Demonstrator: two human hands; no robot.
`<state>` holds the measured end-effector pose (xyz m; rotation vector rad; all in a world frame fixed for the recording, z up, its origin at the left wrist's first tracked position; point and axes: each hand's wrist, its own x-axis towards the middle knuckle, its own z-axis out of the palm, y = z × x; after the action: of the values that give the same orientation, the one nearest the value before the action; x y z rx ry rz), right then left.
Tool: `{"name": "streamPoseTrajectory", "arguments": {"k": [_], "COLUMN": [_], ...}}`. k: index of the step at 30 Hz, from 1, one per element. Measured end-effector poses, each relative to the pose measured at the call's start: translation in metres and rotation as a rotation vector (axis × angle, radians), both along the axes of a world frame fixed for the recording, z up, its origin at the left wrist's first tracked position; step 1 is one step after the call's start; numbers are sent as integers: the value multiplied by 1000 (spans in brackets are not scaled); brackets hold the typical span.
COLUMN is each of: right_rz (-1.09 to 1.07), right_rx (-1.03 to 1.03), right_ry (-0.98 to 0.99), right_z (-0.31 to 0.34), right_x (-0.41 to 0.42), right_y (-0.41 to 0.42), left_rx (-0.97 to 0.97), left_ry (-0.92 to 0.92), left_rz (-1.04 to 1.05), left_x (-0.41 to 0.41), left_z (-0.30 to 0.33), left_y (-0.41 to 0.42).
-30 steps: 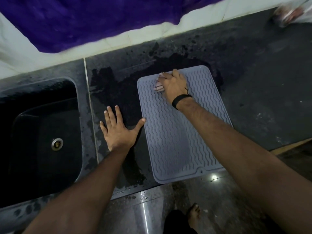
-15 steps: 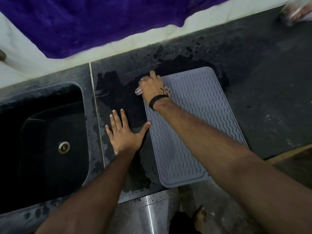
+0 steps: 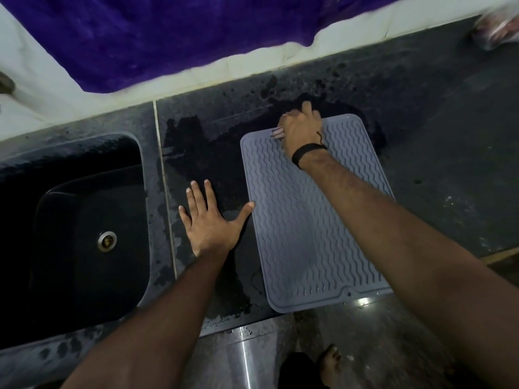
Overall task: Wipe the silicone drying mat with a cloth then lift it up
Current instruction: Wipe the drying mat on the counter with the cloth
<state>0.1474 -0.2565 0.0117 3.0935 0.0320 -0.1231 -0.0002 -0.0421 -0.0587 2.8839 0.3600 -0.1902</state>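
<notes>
Head view: right hand (image 3: 302,127) presses bunched cloth (image 3: 277,133) at the mat (image 3: 309,220)'s far edge, left hand (image 3: 209,223) splayed flat on the wet counter (image 3: 449,164), thumb at the mat's left edge; judged best wiped with firm, overlapping strokes.

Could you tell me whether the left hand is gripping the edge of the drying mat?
No, the left hand lies flat with fingers spread on the wet counter, only its thumb tip reaching the drying mat.
</notes>
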Motion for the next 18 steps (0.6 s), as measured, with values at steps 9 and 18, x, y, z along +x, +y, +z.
{"name": "streamPoseTrajectory", "arguments": {"k": [9, 18], "right_rz": [288, 22], "right_rx": [126, 20], "right_ry": [-2, -27], "right_z": [-16, -5], "right_x": [-2, 2], "right_y": [62, -40], "left_rx": [5, -3], "left_ry": [-17, -13], "left_rz": [7, 0], "left_x": [1, 0], "left_z": [-1, 0], "left_y": [1, 0]}}
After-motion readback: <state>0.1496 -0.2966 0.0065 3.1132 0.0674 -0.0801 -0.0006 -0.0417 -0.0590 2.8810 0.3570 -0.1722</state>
